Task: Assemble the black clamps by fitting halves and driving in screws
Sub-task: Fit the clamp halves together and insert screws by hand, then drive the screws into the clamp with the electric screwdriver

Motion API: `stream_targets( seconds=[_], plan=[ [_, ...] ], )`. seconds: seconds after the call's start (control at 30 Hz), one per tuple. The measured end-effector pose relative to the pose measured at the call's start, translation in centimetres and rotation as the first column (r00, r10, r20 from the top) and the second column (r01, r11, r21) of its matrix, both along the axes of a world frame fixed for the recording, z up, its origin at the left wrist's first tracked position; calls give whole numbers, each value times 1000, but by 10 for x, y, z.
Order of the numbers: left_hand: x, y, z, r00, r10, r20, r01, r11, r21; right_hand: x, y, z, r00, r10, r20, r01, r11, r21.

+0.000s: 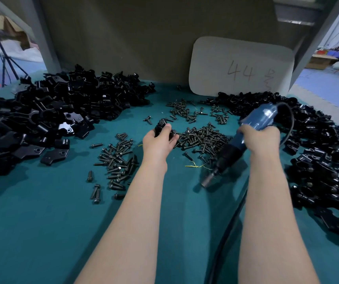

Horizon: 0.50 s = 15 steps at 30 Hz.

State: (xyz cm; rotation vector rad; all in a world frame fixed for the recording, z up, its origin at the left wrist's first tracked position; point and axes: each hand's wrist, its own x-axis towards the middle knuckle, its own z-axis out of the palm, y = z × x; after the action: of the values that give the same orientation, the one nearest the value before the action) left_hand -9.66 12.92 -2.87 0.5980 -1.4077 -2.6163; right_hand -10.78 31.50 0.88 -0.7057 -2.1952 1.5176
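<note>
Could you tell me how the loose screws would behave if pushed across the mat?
The screws would probably roll in arcs, having round shanks and wider heads. They look metallic, so they are likely rigid and heavy for their size.

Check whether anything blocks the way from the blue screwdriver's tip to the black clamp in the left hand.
Nothing visible does. The right hand holds the blue electric screwdriver with its tip low over the teal mat; the left hand grips the small black clamp, and only loose dark screws lie flat between.
</note>
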Motion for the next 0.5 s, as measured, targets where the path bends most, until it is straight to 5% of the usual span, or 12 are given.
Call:
stream_targets(
  seconds=[0.1, 0.2, 0.5],
  plan=[
    [1, -1, -1, 999, 46, -11, -47, 994, -100, 3, -6, 11, 976, -21, -217, -58, 935, -351],
    [1, -2, -4, 995, 93, -26, -97, 976, -197, 8, -14, 11, 949, -94, -300, -127, 760, -638],
    [1, -7, -3, 990, 138, -31, -141, 974, -179, 6, -24, 7, 940, -151, -306, -238, 352, -905]
  ],
)
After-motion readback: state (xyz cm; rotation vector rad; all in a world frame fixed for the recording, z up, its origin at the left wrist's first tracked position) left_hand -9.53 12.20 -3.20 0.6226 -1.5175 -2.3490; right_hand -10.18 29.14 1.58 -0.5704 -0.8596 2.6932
